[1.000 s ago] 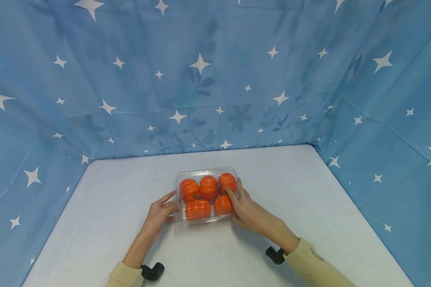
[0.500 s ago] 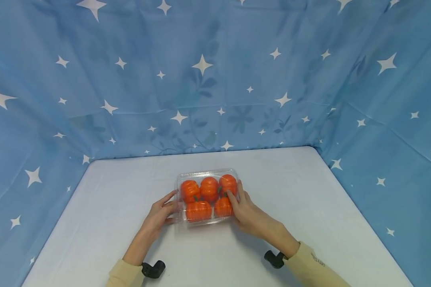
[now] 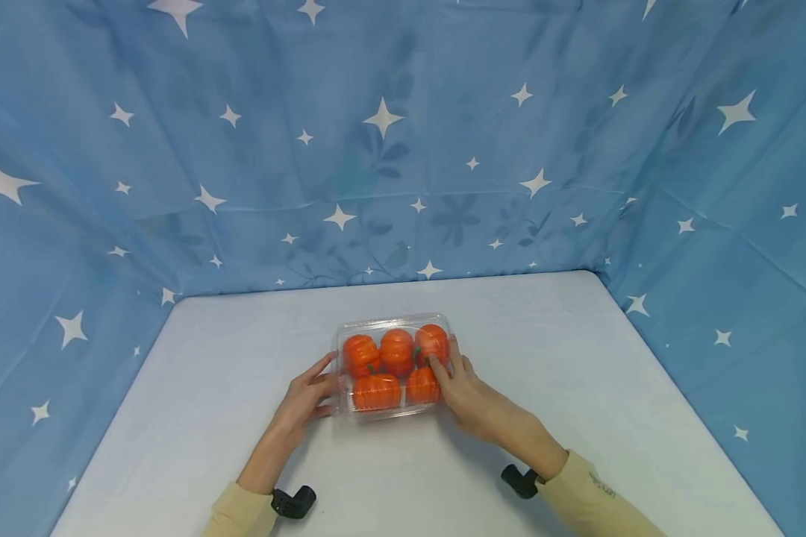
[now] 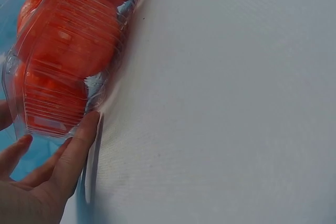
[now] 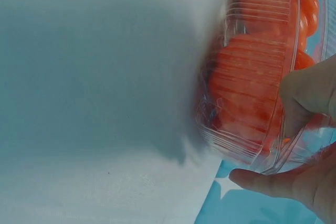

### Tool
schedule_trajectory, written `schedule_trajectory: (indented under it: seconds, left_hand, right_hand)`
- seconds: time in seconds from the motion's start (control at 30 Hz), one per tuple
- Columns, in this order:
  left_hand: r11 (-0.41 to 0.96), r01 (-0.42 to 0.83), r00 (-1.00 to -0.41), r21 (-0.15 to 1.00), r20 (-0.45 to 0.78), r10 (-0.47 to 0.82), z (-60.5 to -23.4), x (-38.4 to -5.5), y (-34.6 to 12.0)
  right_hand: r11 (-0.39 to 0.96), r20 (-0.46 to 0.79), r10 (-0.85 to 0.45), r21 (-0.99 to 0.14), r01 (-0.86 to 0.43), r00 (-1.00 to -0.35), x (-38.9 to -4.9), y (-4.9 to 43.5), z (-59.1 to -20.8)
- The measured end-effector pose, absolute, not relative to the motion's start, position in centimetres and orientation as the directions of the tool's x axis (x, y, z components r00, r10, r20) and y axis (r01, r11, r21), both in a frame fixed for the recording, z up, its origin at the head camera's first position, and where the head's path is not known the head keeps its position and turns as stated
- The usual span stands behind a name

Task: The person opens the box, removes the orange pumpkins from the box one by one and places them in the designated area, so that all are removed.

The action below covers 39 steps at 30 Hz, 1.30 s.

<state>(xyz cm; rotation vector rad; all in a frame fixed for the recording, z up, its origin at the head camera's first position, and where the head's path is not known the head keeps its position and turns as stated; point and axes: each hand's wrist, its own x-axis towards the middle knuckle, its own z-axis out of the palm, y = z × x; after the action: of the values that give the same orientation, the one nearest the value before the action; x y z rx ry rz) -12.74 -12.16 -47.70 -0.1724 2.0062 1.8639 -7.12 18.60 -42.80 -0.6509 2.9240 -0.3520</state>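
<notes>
- Only the head camera's view is shifting since the earlier frame, the whole scene sliding slightly toward 3 o'clock; the left hand, the right hand and the clear plastic container are keeping their places at the worktop.
- Ribbed orange pumpkin-shaped pieces, some showing green stems, are filling the container: three are lining up on its 12 o'clock side, two on its 6 o'clock side.
- Between the two hands, the container is occupying the middle of the worktop's width, its long side running from 9 o'clock to just above 3; whether its base is resting fully flat is not showing clearly.
- At the container's 9 o'clock end, the left hand's grip is staying spread, its extended fingers touching the plastic.
- At 4 o'clock, the right hand's grip is clasping the container, thumb pressing on top and fingers reaching around the end.
- Tan sleeves are entering from 7 and 5 o'clock, black wrist devices projecting beside them.
- Beyond the worktop, toward 12 o'clock, a blue curtain is hanging, its print showing white stars.
</notes>
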Motion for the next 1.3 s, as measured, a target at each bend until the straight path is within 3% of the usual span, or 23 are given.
schedule_trajectory:
  seconds: [0.33, 0.73, 0.83, 1.13, 1.3]
  left_hand:
    - [0.1, -0.352, -0.921, 0.931, -0.364, 0.14, -47.7, -12.5, -11.9]
    - [0.078, -0.338, -0.926, 0.938, -0.346, 0.153, -47.2, -12.1, -12.1]
    - [0.066, -0.347, -0.923, 0.935, -0.354, 0.149, -47.3, -12.0, -12.2]
    - [0.102, -0.335, -0.927, 0.937, -0.347, 0.14, -47.2, -12.3, -12.4]
    - [0.093, -0.343, -0.925, 0.935, -0.353, 0.141, -46.9, -12.7, -12.6]
  right_hand:
    - [0.857, -0.016, -0.472, -0.244, -0.454, -0.882, -7.4, 19.2, -42.8]
    - [0.836, 0.231, -0.502, -0.118, -0.536, -0.834, -8.9, 20.5, -42.4]
    - [0.818, 0.267, -0.498, -0.171, -0.549, -0.825, -9.0, 21.0, -41.9]
    - [0.695, 0.218, -0.458, -0.517, -0.5, -0.862, -11.0, 22.2, -40.0]
    - [0.65, 0.286, -0.414, -0.571, -0.501, -0.864, -13.0, 22.5, -39.7]
